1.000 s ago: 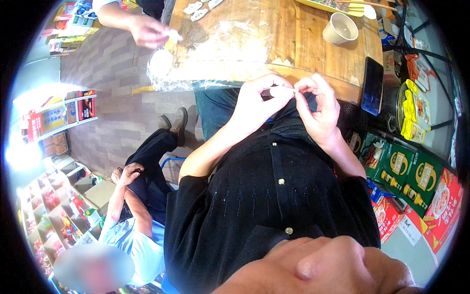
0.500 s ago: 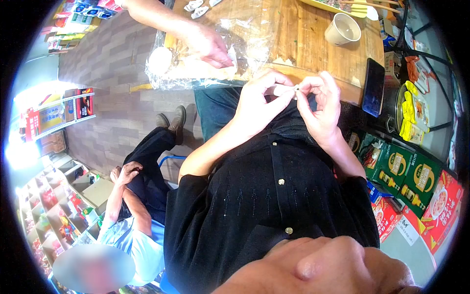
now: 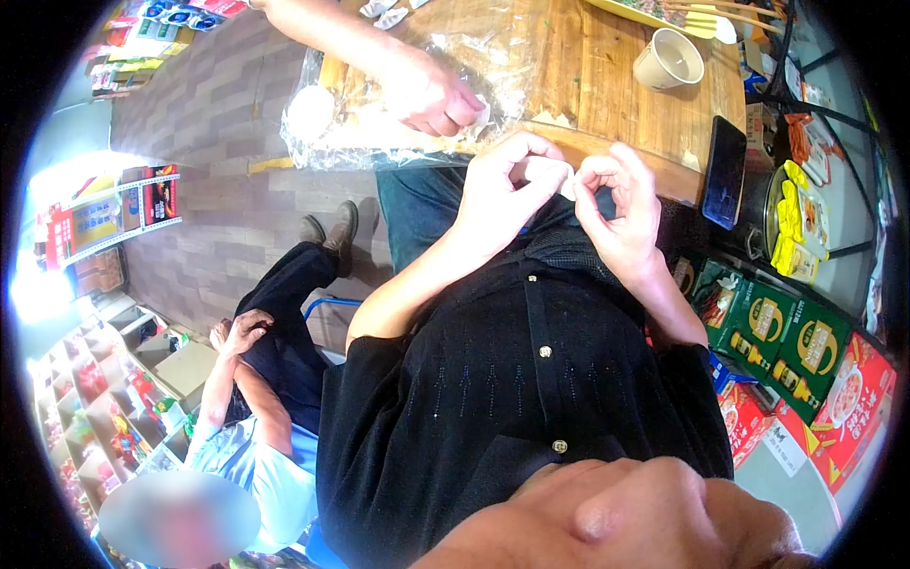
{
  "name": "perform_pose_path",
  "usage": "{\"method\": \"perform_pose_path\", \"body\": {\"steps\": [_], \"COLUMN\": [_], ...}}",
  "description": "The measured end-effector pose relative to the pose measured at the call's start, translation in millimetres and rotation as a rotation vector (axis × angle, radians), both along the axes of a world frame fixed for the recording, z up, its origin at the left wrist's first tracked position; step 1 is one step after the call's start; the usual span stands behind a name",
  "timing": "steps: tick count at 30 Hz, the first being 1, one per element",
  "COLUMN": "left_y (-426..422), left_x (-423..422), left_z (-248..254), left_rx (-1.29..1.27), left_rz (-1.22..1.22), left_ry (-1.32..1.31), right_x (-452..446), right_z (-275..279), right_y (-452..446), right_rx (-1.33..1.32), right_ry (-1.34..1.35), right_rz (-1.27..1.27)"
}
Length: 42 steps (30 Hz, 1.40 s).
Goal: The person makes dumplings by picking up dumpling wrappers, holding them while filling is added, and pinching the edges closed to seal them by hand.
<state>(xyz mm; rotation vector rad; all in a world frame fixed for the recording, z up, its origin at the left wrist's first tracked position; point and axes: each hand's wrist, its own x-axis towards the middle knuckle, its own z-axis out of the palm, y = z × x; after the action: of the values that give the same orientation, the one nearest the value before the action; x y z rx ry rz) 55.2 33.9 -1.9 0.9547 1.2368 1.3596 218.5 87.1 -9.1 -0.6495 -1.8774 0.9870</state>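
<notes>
My left hand [image 3: 507,194] and my right hand [image 3: 621,204] meet just over the near edge of the wooden table. Between their fingertips they pinch a small white dumpling wrapper [image 3: 569,182], mostly covered by the fingers. Across from me, another person's hand [image 3: 431,95] rests over clear plastic film [image 3: 332,152] and touches a white wrapper [image 3: 482,112]. Folded white dumplings [image 3: 390,18] lie at the table's far edge. A yellow tray [image 3: 654,17] of green and reddish filling stands at the back right, with chopsticks [image 3: 725,11] across it.
A paper cup [image 3: 669,60] stands on the wooden table [image 3: 588,85]. A dark phone [image 3: 723,171] lies at its right edge. Boxes [image 3: 787,341] and yellow packets [image 3: 796,223] are to my right. A seated person [image 3: 251,465] is on my left, near shelves of goods.
My fingertips have closed further around the wrapper, hiding a dark speck seen earlier. The other person's hand has shifted right and slightly toward me with its wrapper.
</notes>
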Motion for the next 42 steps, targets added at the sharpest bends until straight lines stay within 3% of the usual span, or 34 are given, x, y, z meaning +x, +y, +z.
{"method": "perform_pose_path", "body": {"steps": [1,3,10,13,15,20,23,28,35,37,42], "left_y": [0,1,0,-2,-5,-1,-1,0,-3,-5,-4], "left_x": [0,-1,-4,-2,4,-5,-4,-4,-9,-8,-8], "left_z": [1,7,9,3,3,1,-2,0,8,7,5], "left_rx": [0.0,0.129,0.217,0.227,0.113,-0.037,0.024,0.145,0.19,0.099,-0.004], "left_rz": [0.001,0.025,0.002,-0.019,0.045,-0.046,-0.033,-0.011,-0.086,-0.11,-0.07], "left_ry": [-0.001,0.378,0.394,0.345,-0.035,-0.084,-0.052,0.234,0.246,0.043,-0.118], "right_x": [0,-1,-5,-3,-3,-2,-3,-5,-7,-6,-3], "right_z": [-1,-2,2,0,-1,2,10,5,12,5,4], "right_y": [0,-1,-1,2,2,2,-1,0,1,1,2], "right_rx": [0.0,-0.001,-0.057,-0.016,0.013,-0.01,-0.034,0.04,0.037,0.067,0.097], "right_ry": [0.011,0.021,0.04,0.027,0.018,0.075,0.053,0.042,-0.007,0.029,0.015], "right_rz": [0.035,0.071,-0.023,-0.013,-0.01,0.019,0.074,0.024,0.003,-0.006,-0.014]}}
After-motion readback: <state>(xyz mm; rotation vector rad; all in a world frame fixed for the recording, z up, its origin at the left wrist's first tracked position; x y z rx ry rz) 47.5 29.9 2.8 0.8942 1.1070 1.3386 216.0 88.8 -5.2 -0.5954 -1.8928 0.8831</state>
